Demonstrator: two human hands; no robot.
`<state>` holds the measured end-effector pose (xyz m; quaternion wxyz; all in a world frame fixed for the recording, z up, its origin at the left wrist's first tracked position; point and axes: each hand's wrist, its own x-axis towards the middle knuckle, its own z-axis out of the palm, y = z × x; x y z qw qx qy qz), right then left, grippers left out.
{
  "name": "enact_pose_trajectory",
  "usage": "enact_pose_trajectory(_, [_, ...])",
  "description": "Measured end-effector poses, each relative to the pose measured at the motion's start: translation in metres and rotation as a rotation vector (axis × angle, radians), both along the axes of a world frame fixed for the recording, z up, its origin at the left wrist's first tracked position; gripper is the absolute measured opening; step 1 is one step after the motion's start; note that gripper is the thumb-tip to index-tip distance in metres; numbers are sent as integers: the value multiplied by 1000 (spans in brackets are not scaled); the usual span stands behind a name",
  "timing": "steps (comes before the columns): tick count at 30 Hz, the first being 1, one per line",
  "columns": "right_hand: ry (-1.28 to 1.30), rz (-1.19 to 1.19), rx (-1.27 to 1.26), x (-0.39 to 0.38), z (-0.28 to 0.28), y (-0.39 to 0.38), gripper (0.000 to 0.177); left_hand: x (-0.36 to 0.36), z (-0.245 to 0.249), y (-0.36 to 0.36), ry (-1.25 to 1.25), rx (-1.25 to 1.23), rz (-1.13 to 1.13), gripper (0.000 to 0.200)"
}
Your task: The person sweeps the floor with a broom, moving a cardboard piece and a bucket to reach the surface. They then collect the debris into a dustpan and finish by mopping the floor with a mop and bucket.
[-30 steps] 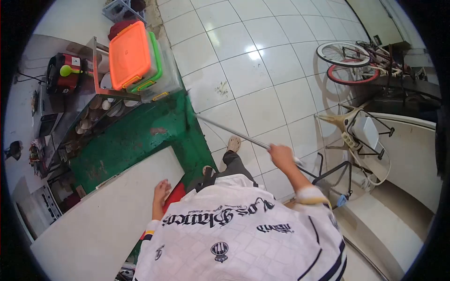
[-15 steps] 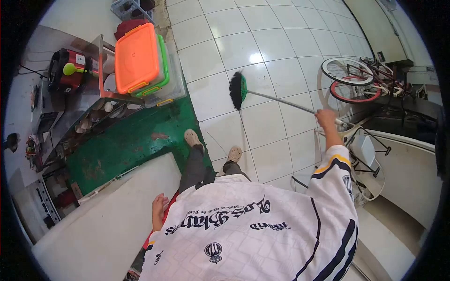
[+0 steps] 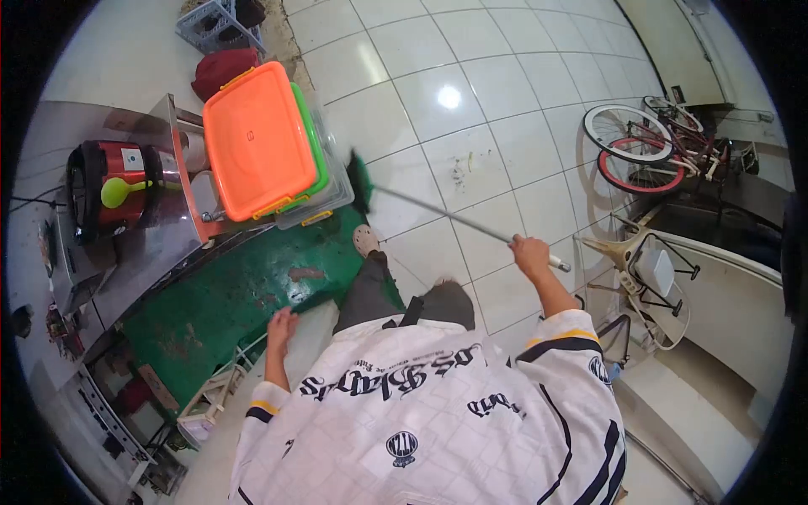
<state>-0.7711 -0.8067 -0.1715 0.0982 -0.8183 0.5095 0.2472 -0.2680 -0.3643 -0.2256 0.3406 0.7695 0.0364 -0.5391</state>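
The stack of boxes in the upper left, with the orange box [image 3: 261,139] on top, is the nearest thing in the way. The broom head [image 3: 360,181] is just beside the corner of the lowest, clear box [image 3: 335,195]. The stack sits at the end of a steel tabletop [image 3: 147,252]. Further left on this tabletop stands a red cooker [image 3: 105,189] with a green spoon [image 3: 119,193] on it. Below the boxes the floor has a worn green patch [image 3: 244,282], and your sandal [image 3: 365,241] stands at its right edge, near the broom head. The rest of the floor [image 3: 471,109] is white tile. A bicycle [image 3: 648,147] lies at the far right, well apart from the broom. A wire rack [image 3: 652,278] is at the right, near your right elbow.

The broom [image 3: 446,216] runs across the middle of the frame, from the boxes down to the right, with its head low near the floor. Your right hand [image 3: 530,252] has its grip closed around the metal handle near its upper end, and a short piece of the handle shows past the hand. The right arm reaches forward and is a little bent.

Your left hand [image 3: 282,324] is at lower left of centre, at the border of the green patch. The fingers are stretched out and hold nothing. The left arm is bent close to your body.
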Motion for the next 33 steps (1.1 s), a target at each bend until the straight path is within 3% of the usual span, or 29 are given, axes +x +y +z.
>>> enact_pose_trajectory(3, [27,-106,-47,-16,7,-18,30,34,24,-36,-30,-29,141,31])
enact_pose_trajectory(7, [42,-83,-31,-34,63,-51,33,28,15,-23,-40,43,193,29])
enact_pose_trajectory(11, [34,-376,453,13,167,-79,38,-32,4,20,13,156,246,28])
enact_pose_trajectory(15, [135,-239,677,35,190,-105,41,-132,28,19,19,195,407,28])
enact_pose_trajectory(16, [152,-75,731,45,182,-107,42,-156,36,16,-1,200,454,29])
enact_pose_trajectory(17, [-73,111,710,14,125,-106,37,-183,38,21,-19,138,524,30])
enact_pose_trajectory(18, [-55,154,772,44,118,-97,32,-207,40,20,5,140,553,30])
enact_pose_trajectory(19, [-79,577,764,44,64,-85,30,-233,42,20,34,141,572,31])
enact_pose_trajectory(20, [-56,408,703,77,53,-58,28,-258,47,21,66,146,590,31])
enact_pose_trajectory(23, [-168,576,519,131,-33,10,26,-311,54,34,27,125,382,32])
enact_pose_trajectory(25, [-162,617,328,119,-109,18,24,-318,73,23,16,183,335,31])
enact_pose_trajectory(27, [-178,584,210,100,-148,-17,22,-312,77,16,-17,208,354,30])
enact_pose_trajectory(28, [-189,542,198,65,-159,-61,21,-306,77,14,-24,221,388,30])
enact_pose_trajectory(30, [65,449,128,-1,-150,-157,17,-292,69,6,-33,230,466,29])
enact_pose_trajectory(32, [81,434,45,-68,-80,-235,29,-276,44,11,-33,136,468,29])
enact_pose_trajectory(33, [95,381,58,-98,-65,-263,25,-268,47,-3,-36,137,450,29])
